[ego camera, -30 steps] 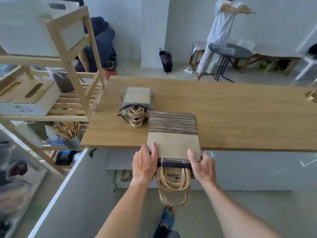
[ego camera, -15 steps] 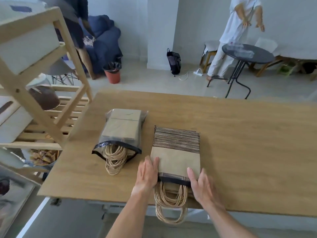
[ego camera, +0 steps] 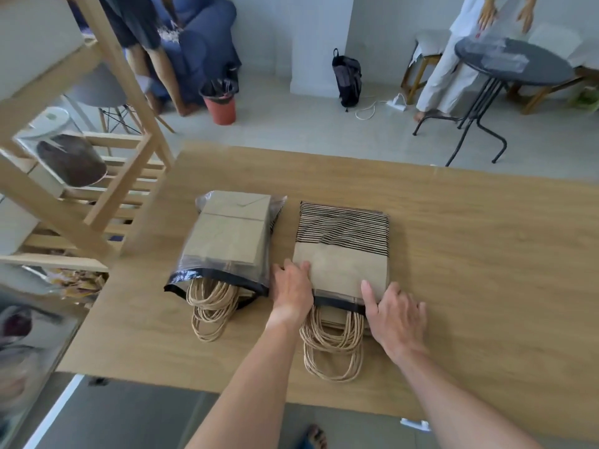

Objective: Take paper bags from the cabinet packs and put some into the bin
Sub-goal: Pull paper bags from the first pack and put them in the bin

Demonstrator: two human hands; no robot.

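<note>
Both hands, left point(ego camera: 291, 286) and right point(ego camera: 397, 315), lie flat-fingered flanking the striped pack point(ego camera: 342, 251) on the table point(ego camera: 486, 270), right of the plain pack point(ego camera: 227, 241). Next, probably: draw bags out by their handles point(ego camera: 330, 345).

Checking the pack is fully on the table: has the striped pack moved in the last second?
Yes. The striped pack slid away from the person, farther onto the table; its handles no longer overhang the near edge.
</note>
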